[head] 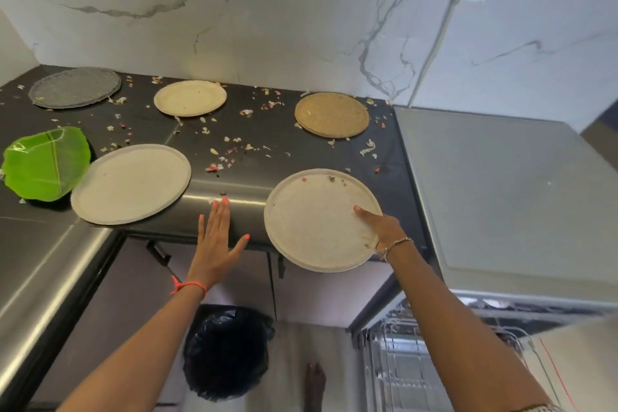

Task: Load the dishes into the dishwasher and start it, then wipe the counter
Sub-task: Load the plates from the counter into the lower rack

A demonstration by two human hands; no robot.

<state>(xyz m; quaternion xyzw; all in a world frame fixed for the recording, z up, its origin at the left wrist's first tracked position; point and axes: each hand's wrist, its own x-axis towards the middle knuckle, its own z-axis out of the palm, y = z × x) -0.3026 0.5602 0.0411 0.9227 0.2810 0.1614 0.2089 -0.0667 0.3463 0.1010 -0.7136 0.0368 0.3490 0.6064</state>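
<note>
right now our right hand (381, 227) grips the nearest cream plate (311, 221) by its right rim, thumb on top; the plate juts out past the front edge of the dark counter (267, 134). our left hand (214, 244) lies flat against that edge, fingers straight, holding nothing. farther back sit a large cream plate (130, 184), a green leaf-shaped plate (43, 164), a small cream plate (190, 98), a tan plate (331, 114) and a grey plate (75, 87), with food scraps (230, 152) strewn between. the dishwasher rack (401, 361) shows at lower right
</note>
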